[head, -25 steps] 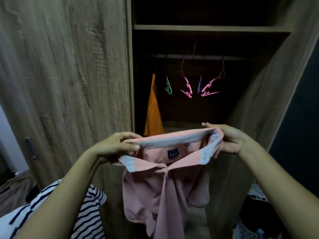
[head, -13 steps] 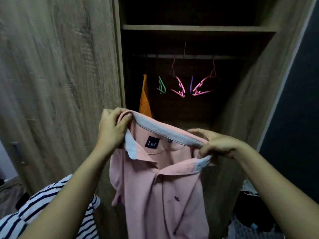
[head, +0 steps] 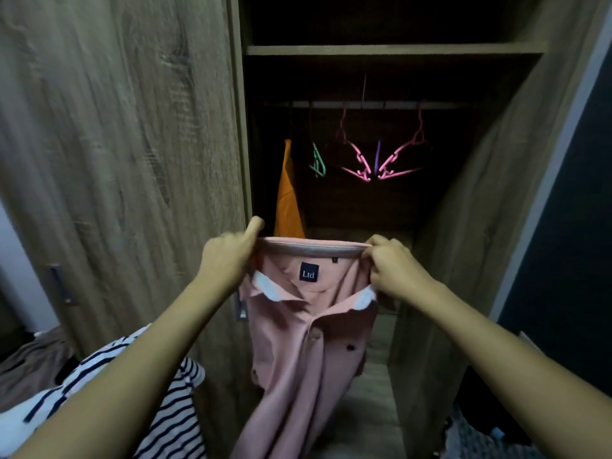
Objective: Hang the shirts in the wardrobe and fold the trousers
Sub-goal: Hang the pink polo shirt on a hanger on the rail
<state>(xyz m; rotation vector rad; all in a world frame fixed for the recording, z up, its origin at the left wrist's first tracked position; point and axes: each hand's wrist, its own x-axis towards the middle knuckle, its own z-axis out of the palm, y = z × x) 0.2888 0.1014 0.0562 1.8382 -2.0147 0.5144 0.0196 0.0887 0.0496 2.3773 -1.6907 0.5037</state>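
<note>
**Pink shirt held up by its collar at the open wardrobe**

The wooden wardrobe [head: 116,160] fills most of the view. Its left door is closed and carries a dark handle [head: 61,286] low down. The compartment to the right of it stands open and dark, with a shelf [head: 381,49] across the top and a rail [head: 381,104] below the shelf.

The pink shirt [head: 308,342] hangs in front of the open compartment, well below the rail and on no hanger. Its collar is stretched level between the two hands, the front faces the camera, and the body drops out of view at the bottom.

A black-and-white striped garment [head: 165,409] lies low on the left, partly behind the left forearm, with a brown cloth [head: 29,359] further left. An orange shirt [head: 288,193] hangs from the rail at the left end of the compartment.

The left hand [head: 228,256] grips the left end of the collar with curled fingers, one digit sticking upward. The right hand [head: 394,270] pinches the right end, fingers bent over the collar's edge.

On the rail hang two pink hangers [head: 359,160], with a purple hanger [head: 378,155] between them and a green hanger [head: 318,162] just beside the orange shirt; all four are bare.

A dark label [head: 309,272] reading "Ltd" sits inside the neck, and one dark button [head: 350,348] shows on the placket.
</note>
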